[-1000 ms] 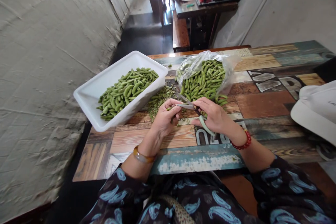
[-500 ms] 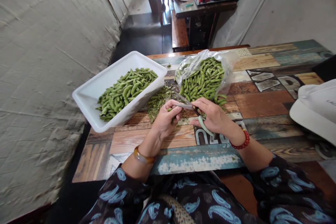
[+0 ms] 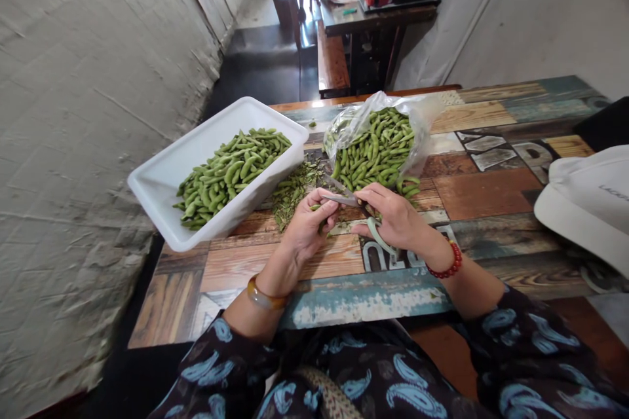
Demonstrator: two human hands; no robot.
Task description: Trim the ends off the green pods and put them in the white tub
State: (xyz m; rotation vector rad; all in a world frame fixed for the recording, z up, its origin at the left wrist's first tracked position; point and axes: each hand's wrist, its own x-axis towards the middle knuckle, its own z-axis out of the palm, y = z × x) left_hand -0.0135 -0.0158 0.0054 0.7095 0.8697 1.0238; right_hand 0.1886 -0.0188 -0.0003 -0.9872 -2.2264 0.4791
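Currently scissors (image 3: 345, 199) between hands (image 3: 305, 227) (image 3: 399, 219), bagged pods (image 3: 376, 147) just beyond.

head view: single head-worn camera, looking forward and obliquely down from above the lap over the near tabletop (image 3: 472, 196), with the room's far end at the top.

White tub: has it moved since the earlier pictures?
No. Against the patchwork tabletop, the white tub sits in the same place at its left end; the whole view has drifted slightly.

White cap (image 3: 584, 200) reads "LACK…", rest unclear; table (image 3: 486, 193) bears large letters
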